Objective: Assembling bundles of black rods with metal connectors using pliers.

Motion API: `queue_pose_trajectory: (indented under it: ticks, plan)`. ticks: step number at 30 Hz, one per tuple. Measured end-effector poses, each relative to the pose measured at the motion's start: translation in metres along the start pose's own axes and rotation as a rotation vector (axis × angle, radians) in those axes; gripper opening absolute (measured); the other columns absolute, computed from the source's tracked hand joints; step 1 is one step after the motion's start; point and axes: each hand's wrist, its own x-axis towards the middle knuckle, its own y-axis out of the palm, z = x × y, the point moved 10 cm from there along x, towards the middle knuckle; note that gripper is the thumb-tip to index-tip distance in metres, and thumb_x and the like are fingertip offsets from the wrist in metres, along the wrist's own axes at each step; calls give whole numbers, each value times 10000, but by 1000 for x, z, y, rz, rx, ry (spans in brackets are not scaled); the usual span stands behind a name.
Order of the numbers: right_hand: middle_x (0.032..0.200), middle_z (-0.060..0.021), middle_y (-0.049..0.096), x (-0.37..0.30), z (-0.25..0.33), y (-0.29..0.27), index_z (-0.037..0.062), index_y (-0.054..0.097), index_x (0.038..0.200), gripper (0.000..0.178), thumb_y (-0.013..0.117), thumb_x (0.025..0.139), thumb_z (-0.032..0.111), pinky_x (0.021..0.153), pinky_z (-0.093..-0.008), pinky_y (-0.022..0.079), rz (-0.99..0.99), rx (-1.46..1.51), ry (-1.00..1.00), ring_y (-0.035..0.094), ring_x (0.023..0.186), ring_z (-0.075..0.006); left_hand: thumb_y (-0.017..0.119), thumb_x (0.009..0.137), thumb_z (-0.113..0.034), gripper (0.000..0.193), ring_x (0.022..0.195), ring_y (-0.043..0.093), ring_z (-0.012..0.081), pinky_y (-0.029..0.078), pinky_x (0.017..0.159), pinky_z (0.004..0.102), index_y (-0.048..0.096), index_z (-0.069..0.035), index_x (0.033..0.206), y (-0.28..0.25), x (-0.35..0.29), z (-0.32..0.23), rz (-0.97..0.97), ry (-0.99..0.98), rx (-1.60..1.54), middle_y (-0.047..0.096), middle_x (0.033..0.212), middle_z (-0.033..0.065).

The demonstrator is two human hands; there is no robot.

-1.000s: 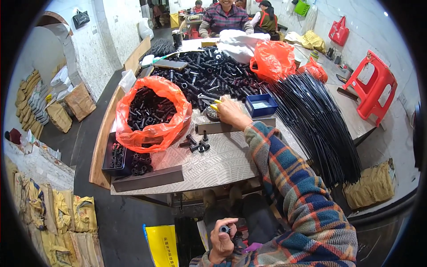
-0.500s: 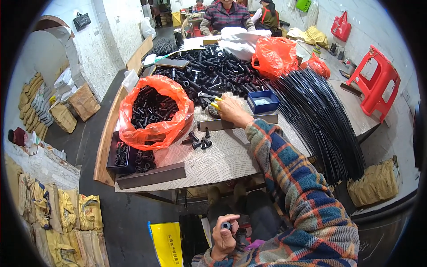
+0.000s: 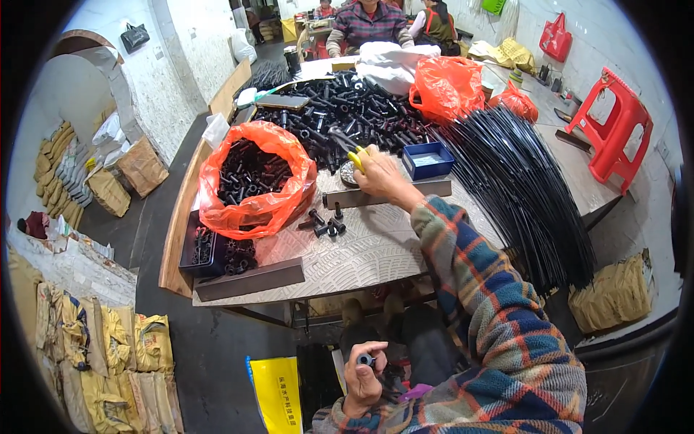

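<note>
Held low over my lap, my left hand [image 3: 363, 380] is closed around a small black tubular fitting [image 3: 366, 359], its round end facing up. My right hand [image 3: 382, 176] reaches across the table and grips pliers [image 3: 356, 157] by their yellow handles. The dark jaws point away, toward a big heap of black plastic fittings [image 3: 354, 108]. Just under the pliers, partly hidden by my right hand, lies a small round dish [image 3: 348, 173]. Several loose black fittings [image 3: 329, 224] rest on the table nearer to me.
An orange bag [image 3: 303, 184] full of black parts stands left, beside a dark blue box [image 3: 200, 253]. Metal bars [image 3: 253, 278] lie on the table. At right are a blue tray [image 3: 428, 160] and long black strips [image 3: 517, 195]. Another person [image 3: 369, 29] sits opposite.
My right hand has lifted the pliers from beside the round dish, and their jaws have tilted upward. My left hand keeps its hold on the black fitting. The view has shifted slightly.
</note>
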Motion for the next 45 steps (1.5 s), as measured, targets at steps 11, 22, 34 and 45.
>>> queue_pose_trajectory:
  ticks: [11, 22, 34, 45]
  plan:
    - [843, -80, 516, -206, 152, -116, 12, 578, 821, 117, 648, 727, 5, 690, -294, 409, 148, 1214, -101, 497, 794, -188, 324, 869, -581, 611, 550, 391, 73, 303, 488, 192, 465, 9, 945, -1, -8, -12, -48, 32, -38, 433, 667, 16]
    - [874, -133, 515, -244, 151, -155, -19, 578, 845, 107, 630, 753, -1, 678, -311, 429, 15, 1099, -177, 503, 799, -230, 294, 851, -618, 598, 520, 359, 27, 266, 472, 164, 459, -44, 892, 33, -27, -27, 18, 56, 111, 426, 658, -24]
    - [892, -164, 511, -258, 133, -166, -57, 560, 913, 185, 631, 753, 5, 665, -307, 461, -39, 1121, -142, 560, 755, -246, 291, 862, -604, 616, 625, 388, 50, 317, 560, 181, 468, -19, 930, 53, -34, -30, 38, 66, 107, 450, 763, 5]
    - [904, -154, 544, -258, 130, -181, 5, 530, 752, 134, 648, 691, 23, 579, -271, 469, -102, 728, -183, 576, 712, -229, 271, 906, -527, 587, 552, 427, 81, 312, 481, 208, 514, 5, 963, 45, -32, -28, 42, 150, 48, 474, 652, 27]
